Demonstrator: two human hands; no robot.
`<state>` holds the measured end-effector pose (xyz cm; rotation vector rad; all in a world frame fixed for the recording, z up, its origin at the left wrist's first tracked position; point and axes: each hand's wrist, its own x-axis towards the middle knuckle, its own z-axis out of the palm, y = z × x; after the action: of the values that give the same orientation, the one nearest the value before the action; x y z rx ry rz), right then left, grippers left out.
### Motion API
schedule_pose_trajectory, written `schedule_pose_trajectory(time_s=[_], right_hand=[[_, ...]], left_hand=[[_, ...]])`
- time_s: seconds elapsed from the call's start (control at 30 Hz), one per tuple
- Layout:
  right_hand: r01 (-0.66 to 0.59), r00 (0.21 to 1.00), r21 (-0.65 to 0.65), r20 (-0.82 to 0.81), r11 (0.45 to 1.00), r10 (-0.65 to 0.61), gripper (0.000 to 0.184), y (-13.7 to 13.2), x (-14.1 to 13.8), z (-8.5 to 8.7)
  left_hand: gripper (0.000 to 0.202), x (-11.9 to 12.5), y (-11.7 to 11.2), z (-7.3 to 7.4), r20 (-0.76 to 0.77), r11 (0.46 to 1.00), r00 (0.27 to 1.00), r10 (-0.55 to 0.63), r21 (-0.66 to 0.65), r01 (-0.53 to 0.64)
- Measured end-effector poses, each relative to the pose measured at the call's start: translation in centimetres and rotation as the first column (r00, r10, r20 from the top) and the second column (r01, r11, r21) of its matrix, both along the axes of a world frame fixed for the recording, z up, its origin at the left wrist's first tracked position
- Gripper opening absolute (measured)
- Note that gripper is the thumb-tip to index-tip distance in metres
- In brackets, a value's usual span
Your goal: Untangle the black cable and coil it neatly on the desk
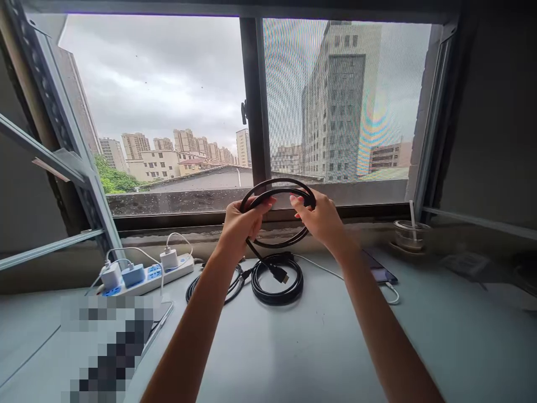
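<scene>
A black HDMI cable is looped into a loose coil and held up in front of the window. My left hand is closed on the coil's left side, thumb along the top strands. My right hand grips the right side with its fingers curled round the strands. One cable end hangs from under my left hand, its flat plug pointing down to the right. Beneath it a second coiled black cable lies on the table. Another thinner black coil lies to its left, partly hidden by my left forearm.
A white power strip with chargers plugged in stands at the back left. On the right lie a phone with a white cable and a lidded cup with a straw. The window sill bounds the table. Lower left is pixelated.
</scene>
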<state>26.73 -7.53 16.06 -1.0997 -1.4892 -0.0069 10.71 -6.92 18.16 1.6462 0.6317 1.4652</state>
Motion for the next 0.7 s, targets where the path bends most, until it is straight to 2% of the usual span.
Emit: schedule_pose_trajectory(time_s=[0.07, 0.17, 0.27, 0.33, 0.4, 0.57, 0.7], right_hand=[[0.004, 0.999, -0.010, 0.036, 1.000, -0.003, 0.019, 0.2, 0.4, 0.0], [0.036, 0.997, -0.001, 0.069, 0.999, -0.036, 0.017, 0.4, 1.0, 0.0], [0.069, 0.993, 0.024, 0.095, 0.997, -0.071, 0.020, 0.6, 1.3, 0.0], [0.090, 0.991, 0.048, 0.094, 0.995, -0.094, 0.021, 0.5, 1.4, 0.0], [0.109, 0.991, 0.073, 0.074, 0.991, -0.114, 0.024, 0.4, 1.4, 0.1], [0.102, 0.994, 0.077, 0.036, 0.992, -0.105, 0.030, -0.3, 1.0, 0.4], [0.265, 0.963, 0.011, 0.054, 0.964, -0.265, 0.038, -0.8, 0.7, 0.3]], left_hand=[[0.022, -0.1, -0.1, 0.2, 0.002, 0.988, 0.990, -0.140, -0.059, 0.140], [0.040, -0.3, -0.2, 0.5, 0.021, 0.909, 0.921, -0.389, -0.158, 0.387], [0.053, -0.2, -0.1, 0.6, 0.038, 0.840, 0.872, -0.489, -0.250, 0.482], [0.052, 0.2, -0.1, 0.5, 0.037, 0.840, 0.880, -0.474, -0.280, 0.464], [0.048, 0.6, -0.2, 0.3, 0.028, 0.874, 0.910, -0.414, -0.268, 0.406], [0.052, 1.0, -0.3, 0.1, 0.036, 0.967, 0.988, -0.153, -0.200, 0.157], [0.066, 0.5, -0.1, 0.3, 0.060, 0.984, 0.996, -0.059, -0.164, 0.068]])
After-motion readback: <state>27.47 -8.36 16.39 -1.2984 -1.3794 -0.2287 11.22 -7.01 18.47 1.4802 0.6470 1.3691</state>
